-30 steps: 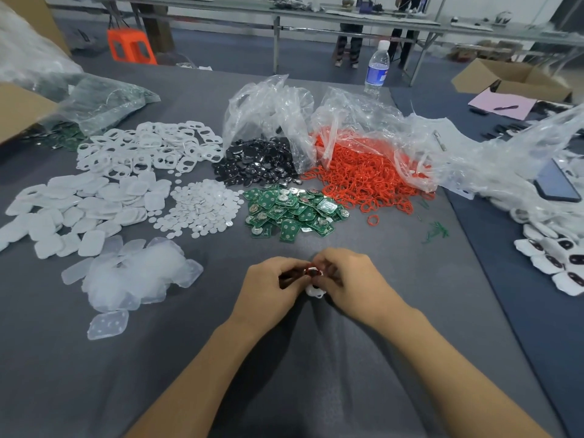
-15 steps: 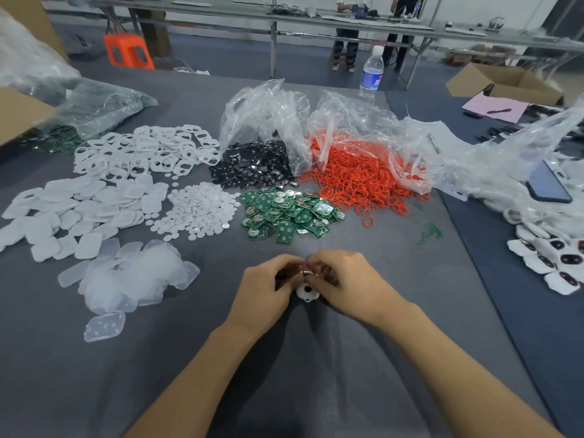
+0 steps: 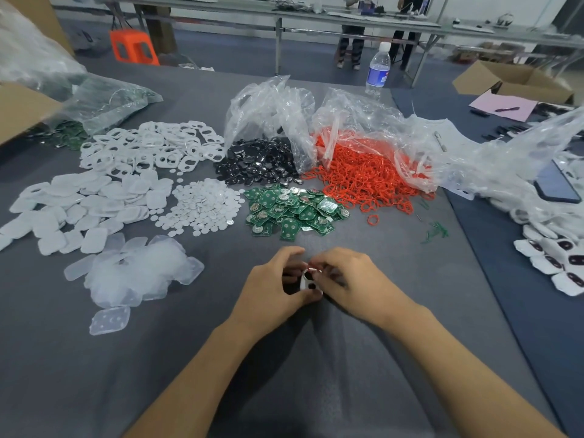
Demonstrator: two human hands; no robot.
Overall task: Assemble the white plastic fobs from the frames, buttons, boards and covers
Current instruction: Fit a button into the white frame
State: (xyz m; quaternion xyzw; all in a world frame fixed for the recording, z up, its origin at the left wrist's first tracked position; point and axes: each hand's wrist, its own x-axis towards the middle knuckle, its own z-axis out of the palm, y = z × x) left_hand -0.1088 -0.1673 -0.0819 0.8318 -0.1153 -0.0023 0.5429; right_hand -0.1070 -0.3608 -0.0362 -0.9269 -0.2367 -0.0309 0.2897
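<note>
- Comparing this moment with half a second before: the white fob frame [image 3: 304,279], which then hung low between the hands with a reddish part above it, now sits higher. It is turned so that its pale face and one dark opening show between the fingers.
- Both hands remain in the same spot, close together above the grey table [image 3: 189,358], on the near side of the parts piles.
- Left hand [image 3: 271,286]: fingers curled, with thumb and fingertips pinching the left edge of the frame.
- Right hand [image 3: 350,279]: fingers curled over the top, with fingertips gripping the upper right edge of the frame. A small shiny piece shows there, too small to identify.
- The frame stands roughly upright between the two hands, just above the cloth, and the palms hide its lower edge.
- Stock beyond the hands, left to right:
  - loose white frames [image 3: 148,147], with white covers [image 3: 79,203] nearer than them;
  - round white buttons [image 3: 202,210];
  - green boards [image 3: 290,210], directly beyond the hands;
  - black buttons [image 3: 262,165] and red rings [image 3: 363,178], each spilling from a clear bag.
- Translucent covers [image 3: 136,276] lie heaped to the left of the left hand, well apart from it.
- Finished fobs [image 3: 556,257] lie at the far right.
</note>
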